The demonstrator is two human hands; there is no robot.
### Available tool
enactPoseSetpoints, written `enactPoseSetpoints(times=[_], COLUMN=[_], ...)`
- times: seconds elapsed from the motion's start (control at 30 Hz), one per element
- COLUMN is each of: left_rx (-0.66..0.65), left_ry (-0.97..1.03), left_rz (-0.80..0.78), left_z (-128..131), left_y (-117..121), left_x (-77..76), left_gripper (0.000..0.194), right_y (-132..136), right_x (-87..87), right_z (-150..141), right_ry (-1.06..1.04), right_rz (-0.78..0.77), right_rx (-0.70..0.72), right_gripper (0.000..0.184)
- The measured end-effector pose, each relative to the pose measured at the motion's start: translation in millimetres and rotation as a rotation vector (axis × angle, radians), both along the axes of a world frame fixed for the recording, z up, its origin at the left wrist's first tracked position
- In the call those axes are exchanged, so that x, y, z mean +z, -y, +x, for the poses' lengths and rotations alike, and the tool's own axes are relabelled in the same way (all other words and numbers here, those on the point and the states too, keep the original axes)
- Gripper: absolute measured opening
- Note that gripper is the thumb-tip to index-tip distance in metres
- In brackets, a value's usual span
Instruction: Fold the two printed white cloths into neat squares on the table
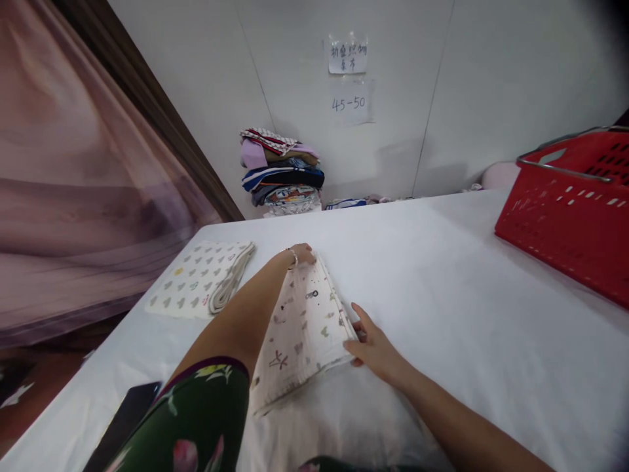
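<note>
A folded white cloth printed with small animals and plants lies on the bed-like white surface in front of me. My left hand reaches across to its far corner, fingers curled down on the edge; the fingertips are partly hidden. At the near right corner, my right hand has its thumb on top of the cloth and other fingers at the side and beneath, with the index finger raised. Left of my forearm rests a second folded cloth with a grey cloud-like print, its layered folds facing right.
A red plastic basket with a metal handle stands at the right. Behind the white-covered table is a stack of folded fabrics against the wall. A dark flat object lies near left, beside a pink curtain.
</note>
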State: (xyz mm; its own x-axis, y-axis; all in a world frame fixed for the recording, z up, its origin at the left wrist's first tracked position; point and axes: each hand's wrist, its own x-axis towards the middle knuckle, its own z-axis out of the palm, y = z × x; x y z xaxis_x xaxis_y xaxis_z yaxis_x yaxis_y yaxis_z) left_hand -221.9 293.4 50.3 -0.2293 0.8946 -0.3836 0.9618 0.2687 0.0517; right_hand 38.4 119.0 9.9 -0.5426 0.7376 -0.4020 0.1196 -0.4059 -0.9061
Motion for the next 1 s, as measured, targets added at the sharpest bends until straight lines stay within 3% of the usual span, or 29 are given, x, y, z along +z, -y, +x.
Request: enactPoseSetpoints(times=[0.17,0.3,0.4,0.53,0.63,0.77,0.9,1.0], left_rx=[0.032,-0.021,-0.098,0.003,0.055,0.097,0.117,0.109], left_ry=[0.033,0.035,-0.034,-0.052,0.013,0.123,0.098,0.043], left_rz=[0.146,0.318,0.378,0.325,0.299,0.305,0.418,0.417], left_z=[-15.8,-23.4,-23.1,-14.8,-10.4,-16.9,-23.6,-20.4], left_y=[37.6,99.2,161.2,220.3,229.2,221.9,211.8,195.1], left_x=[7.0,9.2,-3.8,-31.6,-38.5,-24.2,-8.0,-6.0], left_gripper=[0.057,0.051,0.056,0.065,0.068,0.063,0.060,0.063], right_y=[-2.9,-4.2,-4.2,-2.6,-0.9,-2.2,-6.8,-10.0], right_x=[-1.8,-1.2,0.1,3.0,3.4,6.5,30.6,55.3], right_z=[1.8,2.3,2.8,0.9,-0.4,7.8,12.9,-13.8], right_ry=[0.025,0.040,0.045,0.092,0.149,0.286,0.603,0.622], right_rz=[0.003,0.012,0.033,0.067,0.095,0.188,0.588,0.929], right_rx=[0.018,0.028,0.025,0.024,0.017,0.100,0.207,0.195], right_gripper=[0.087,0.088,0.086,0.086,0.083,0.080,0.072,0.064])
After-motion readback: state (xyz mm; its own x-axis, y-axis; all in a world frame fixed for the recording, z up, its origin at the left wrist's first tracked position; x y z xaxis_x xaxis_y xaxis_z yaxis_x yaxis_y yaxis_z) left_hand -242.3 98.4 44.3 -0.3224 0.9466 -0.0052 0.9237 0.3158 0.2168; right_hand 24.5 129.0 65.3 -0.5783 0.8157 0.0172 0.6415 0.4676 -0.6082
